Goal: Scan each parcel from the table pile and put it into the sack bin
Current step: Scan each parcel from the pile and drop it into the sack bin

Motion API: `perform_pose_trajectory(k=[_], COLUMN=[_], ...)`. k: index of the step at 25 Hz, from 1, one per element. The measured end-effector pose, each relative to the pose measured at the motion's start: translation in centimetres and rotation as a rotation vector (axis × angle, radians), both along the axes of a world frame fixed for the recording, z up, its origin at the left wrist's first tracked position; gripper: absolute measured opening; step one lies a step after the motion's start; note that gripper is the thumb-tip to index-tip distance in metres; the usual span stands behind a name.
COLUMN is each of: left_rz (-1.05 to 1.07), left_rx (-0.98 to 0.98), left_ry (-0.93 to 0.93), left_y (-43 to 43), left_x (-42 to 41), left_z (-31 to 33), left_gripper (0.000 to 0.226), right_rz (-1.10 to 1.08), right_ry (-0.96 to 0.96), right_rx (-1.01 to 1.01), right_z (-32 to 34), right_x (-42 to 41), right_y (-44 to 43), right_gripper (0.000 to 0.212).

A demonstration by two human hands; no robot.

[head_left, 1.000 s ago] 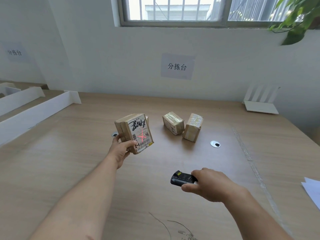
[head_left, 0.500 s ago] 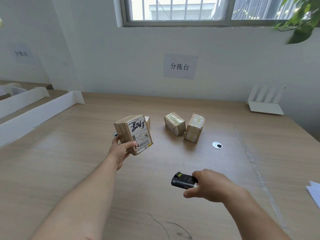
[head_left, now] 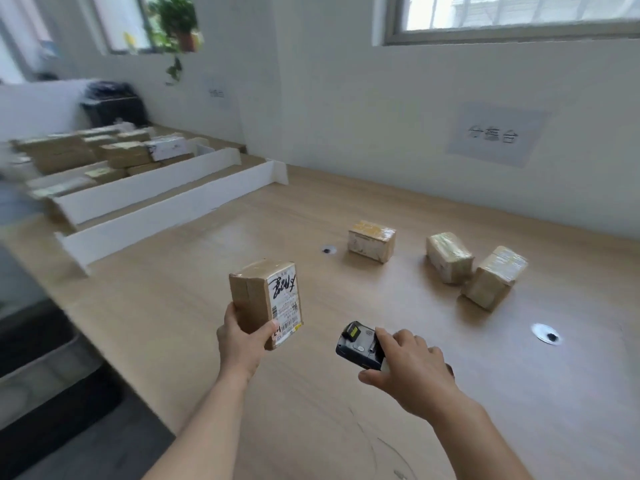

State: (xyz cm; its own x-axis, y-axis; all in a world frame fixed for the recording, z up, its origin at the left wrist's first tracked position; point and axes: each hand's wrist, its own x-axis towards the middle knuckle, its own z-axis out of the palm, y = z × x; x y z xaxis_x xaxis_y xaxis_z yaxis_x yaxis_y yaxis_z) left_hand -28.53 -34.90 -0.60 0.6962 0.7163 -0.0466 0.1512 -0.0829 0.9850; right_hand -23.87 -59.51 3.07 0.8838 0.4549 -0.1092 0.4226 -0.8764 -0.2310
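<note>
Front: held parcel (head_left: pixel 258 296) left of scanner (head_left: pixel 358 344); three parcels (head_left: pixel 448 256) behind, on table (head_left: pixel 381 427).

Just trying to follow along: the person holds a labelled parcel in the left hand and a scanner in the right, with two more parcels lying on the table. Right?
Not two: the head view shows three more parcels on the table. The rest is right.

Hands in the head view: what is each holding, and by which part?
The left hand grips the labelled parcel by its lower end, thumb on the label. The right hand holds the black scanner by its rear end.
</note>
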Motion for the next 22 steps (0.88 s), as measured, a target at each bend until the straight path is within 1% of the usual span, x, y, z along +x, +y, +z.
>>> perform_pose_trajectory(k=[3, 5, 11, 12, 15, 16, 18, 22], left_rz=[0.124, 0.191, 0.354, 0.375, 0.449, 0.469, 0.526, 0.705], left_rx=[0.042, 0.067, 0.151, 0.167, 0.169, 0.175, 0.200, 0.241], left_ry=[0.024, 0.053, 0.024, 0.030, 0.057, 0.060, 0.084, 0.115], left_y=[4.1, 7.1, 16.4, 18.3, 23.6, 25.0, 27.4, 32.9], left_x=[-4.1, -7.0, -16.7, -18.6, -24.2, -25.9, -28.9, -36.4], left_z=[0.0, 0.0, 1.2, 1.4, 1.2, 1.3, 1.4, 1.1], left_gripper=[0.073, 0.078, 0.061, 0.063, 0.090, 0.094, 0.095, 0.093], right_rz=[0.130, 0.223, 0.409, 0.440, 0.536, 0.562, 0.610, 0.769], right_ry=[0.037, 0.027, -0.028, -0.030, -0.041, -0.051, -0.065, -0.085], right_rx=[0.084, 0.089, 0.062, 0.063, 0.054, 0.051, 0.052, -0.002], right_z=[0.1, 0.5, 1.8, 2.0, 2.5, 2.6, 2.8, 2.9], right_x=[-1.7, -3.4, -9.4, -10.7, -14.5, -15.7, -17.8, -22.7], right_y=[4.3, 7.6, 18.5, 20.6, 27.1, 29.0, 32.4, 40.3], right_gripper=[0.063, 0.065, 0.068, 0.067, 0.065, 0.065, 0.070, 0.082])
